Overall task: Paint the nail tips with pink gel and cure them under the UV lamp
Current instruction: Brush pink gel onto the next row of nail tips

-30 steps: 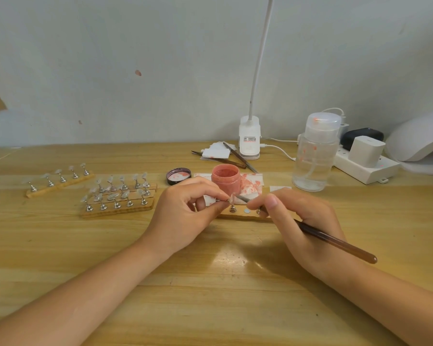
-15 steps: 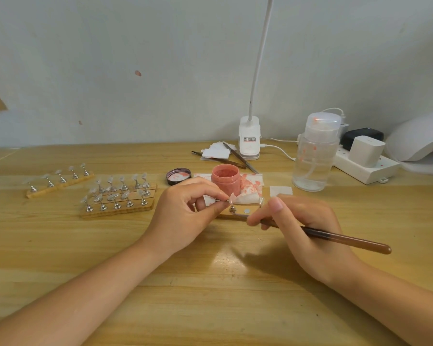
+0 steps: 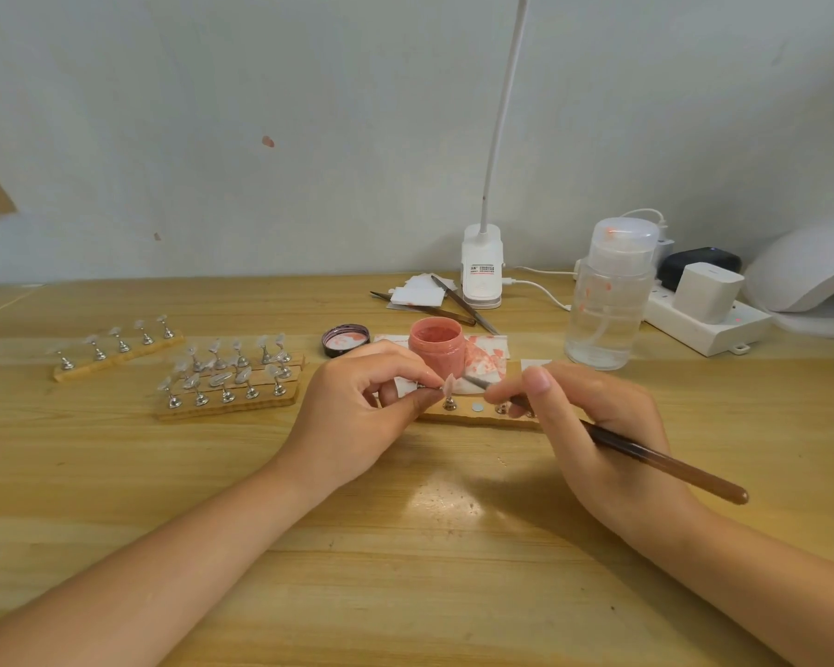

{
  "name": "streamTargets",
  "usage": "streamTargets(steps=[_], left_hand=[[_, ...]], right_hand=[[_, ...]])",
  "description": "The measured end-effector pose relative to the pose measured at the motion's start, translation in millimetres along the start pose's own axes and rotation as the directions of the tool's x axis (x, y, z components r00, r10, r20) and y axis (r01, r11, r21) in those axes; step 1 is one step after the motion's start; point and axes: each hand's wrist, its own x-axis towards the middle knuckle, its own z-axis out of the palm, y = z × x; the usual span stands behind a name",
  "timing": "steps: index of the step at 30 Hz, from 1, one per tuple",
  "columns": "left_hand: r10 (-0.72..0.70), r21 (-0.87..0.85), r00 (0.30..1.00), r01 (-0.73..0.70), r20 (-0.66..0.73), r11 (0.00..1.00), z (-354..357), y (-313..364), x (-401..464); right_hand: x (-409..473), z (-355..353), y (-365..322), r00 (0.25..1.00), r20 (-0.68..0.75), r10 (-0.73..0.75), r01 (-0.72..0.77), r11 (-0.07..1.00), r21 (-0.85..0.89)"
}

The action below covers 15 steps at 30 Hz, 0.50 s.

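The left hand (image 3: 357, 416) pinches a nail tip (image 3: 449, 385) by its holder; the right hand (image 3: 593, 426) grips the gel brush (image 3: 646, 457), bristles just beside it. Behind, the pink gel jar (image 3: 438, 348) stands open. Tips on the wooden stands (image 3: 227, 377) look unpainted, and the UV lamp (image 3: 810, 276) waits unused on the worktop (image 3: 405, 546): early going.

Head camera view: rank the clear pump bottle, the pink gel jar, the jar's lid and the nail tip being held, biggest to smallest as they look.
1. clear pump bottle
2. pink gel jar
3. lid, lying flat behind the left hand, looks slightly smaller than the jar
4. nail tip
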Motion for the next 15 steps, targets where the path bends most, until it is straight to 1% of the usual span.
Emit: streamTargets(steps=[3,6,8,12,15], left_hand=[[0.012,-0.01,1.0,-0.012,0.001,1.0,0.2,-0.4,-0.1],[0.011,-0.019,1.0,-0.011,0.001,1.0,-0.1,-0.6,-0.3],[0.004,-0.019,1.0,-0.004,-0.002,1.0,-0.3,-0.6,-0.2],[0.003,-0.002,1.0,-0.003,-0.002,1.0,0.2,0.5,0.0],[-0.001,-0.001,1.0,0.001,-0.003,1.0,0.3,0.9,-0.2]], right_hand=[[0.7,1.1,0.2,0.999,0.035,0.03,-0.029,0.999,-0.04],[-3.2,-0.3,1.6,0.997,0.076,0.033,-0.036,0.999,0.035],[-4.0,-1.2,1.5,0.997,0.068,0.024,-0.029,0.997,0.069],[-0.4,0.2,0.1,1.0,0.0,0.014,-0.014,1.0,-0.007],[-1.2,0.7,-0.1,0.998,0.048,0.037,-0.036,0.999,-0.021]])
